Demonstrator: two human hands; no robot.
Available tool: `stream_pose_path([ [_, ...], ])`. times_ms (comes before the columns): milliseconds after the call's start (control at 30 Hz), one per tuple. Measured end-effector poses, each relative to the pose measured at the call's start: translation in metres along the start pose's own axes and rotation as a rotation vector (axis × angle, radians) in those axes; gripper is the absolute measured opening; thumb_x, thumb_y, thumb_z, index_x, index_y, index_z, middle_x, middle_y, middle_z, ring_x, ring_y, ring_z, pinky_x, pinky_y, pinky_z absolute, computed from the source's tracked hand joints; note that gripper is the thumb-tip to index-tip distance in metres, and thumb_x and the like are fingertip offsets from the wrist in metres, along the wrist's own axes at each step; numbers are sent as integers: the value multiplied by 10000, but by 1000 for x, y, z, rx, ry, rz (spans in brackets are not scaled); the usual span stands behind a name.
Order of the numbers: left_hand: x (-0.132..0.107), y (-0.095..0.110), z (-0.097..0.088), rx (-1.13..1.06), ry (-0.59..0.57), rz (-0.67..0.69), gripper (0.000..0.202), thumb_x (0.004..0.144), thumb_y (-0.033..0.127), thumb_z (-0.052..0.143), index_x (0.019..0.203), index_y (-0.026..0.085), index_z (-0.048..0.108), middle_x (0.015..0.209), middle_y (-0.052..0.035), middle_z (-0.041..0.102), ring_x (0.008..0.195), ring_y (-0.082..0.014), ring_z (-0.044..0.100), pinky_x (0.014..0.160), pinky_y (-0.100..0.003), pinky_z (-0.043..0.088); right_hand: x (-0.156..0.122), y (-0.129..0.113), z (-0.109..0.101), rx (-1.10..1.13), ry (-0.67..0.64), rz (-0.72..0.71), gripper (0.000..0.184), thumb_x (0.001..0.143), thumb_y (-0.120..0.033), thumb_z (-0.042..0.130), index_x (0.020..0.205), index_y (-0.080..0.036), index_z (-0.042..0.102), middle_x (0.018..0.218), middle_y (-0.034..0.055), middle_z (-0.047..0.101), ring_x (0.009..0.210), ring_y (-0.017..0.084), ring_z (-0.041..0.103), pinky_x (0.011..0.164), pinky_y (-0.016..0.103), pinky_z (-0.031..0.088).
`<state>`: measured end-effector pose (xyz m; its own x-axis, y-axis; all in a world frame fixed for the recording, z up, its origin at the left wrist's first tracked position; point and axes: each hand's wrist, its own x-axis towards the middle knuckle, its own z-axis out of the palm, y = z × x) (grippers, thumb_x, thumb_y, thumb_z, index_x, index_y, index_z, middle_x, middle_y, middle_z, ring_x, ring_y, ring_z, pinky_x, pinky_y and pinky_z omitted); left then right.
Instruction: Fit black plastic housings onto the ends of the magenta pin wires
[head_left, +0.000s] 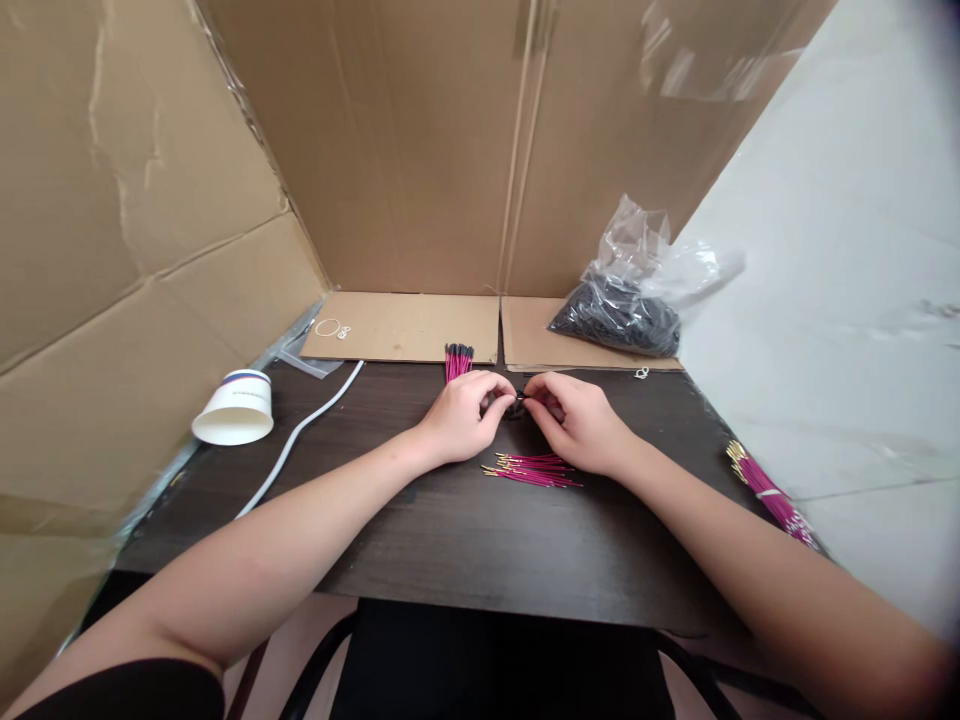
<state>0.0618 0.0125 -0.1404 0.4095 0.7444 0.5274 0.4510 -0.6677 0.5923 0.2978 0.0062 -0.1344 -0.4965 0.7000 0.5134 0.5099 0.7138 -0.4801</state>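
My left hand (474, 412) and my right hand (576, 418) meet fingertip to fingertip over the dark table, both closed in a pinch. A small black piece (519, 396) shows between them, at the left fingertips. What the right fingers grip is mostly hidden. Loose magenta wires with gold-coloured tips (532, 469) lie on the table just below the hands. Behind my left hand is a cluster of magenta wires with black ends (459, 362), partly covered by that hand. A few dark bits lie under the fingertips, too small to make out.
A clear bag of small black pieces (619, 315) rests on cardboard at the back right. A tied bundle of magenta wires (769, 492) lies at the right edge. Leftward are a paper cup (234, 408) and a white cable (300, 432). Cardboard walls (390, 150) enclose the back and left.
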Motion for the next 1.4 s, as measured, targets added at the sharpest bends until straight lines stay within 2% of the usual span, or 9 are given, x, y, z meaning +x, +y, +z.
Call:
stream_pose_path([
  [167, 0, 1, 0, -10, 10, -3, 102, 1036, 189, 640, 979, 180, 724, 885, -53, 755, 742, -175, 633, 770, -347, 560, 1, -2, -2, 4, 8, -8, 99, 1092, -216, 564, 1011, -227, 620, 875, 50, 711, 726, 192, 625, 728, 338, 521],
  [567, -1, 1, 1, -35, 3, 15, 106, 1048, 182, 656, 984, 175, 741, 898, -49, 760, 732, -164, 622, 758, -327, 544, 1, -3, 0, 7, 14, -37, 72, 1084, -179, 577, 1039, -219, 617, 878, 38, 691, 720, 176, 607, 708, 309, 491],
  [900, -1, 0, 1, -7, 7, 6, 80, 1024, 170, 664, 975, 174, 727, 875, -44, 735, 739, -173, 615, 751, -333, 534, 0, -2, -1, -7, -10, -3, 72, 1084, -196, 590, 1025, -215, 625, 868, 36, 685, 712, 172, 584, 705, 315, 476],
  [1400, -1, -2, 0, 44, -6, 54, 101, 1017, 127, 627, 949, 185, 674, 925, -61, 752, 818, -203, 656, 845, -380, 572, -1, 0, 0, -13, -33, 19, 105, 1087, -221, 585, 995, -219, 635, 885, 50, 704, 763, 199, 633, 728, 336, 484],
])
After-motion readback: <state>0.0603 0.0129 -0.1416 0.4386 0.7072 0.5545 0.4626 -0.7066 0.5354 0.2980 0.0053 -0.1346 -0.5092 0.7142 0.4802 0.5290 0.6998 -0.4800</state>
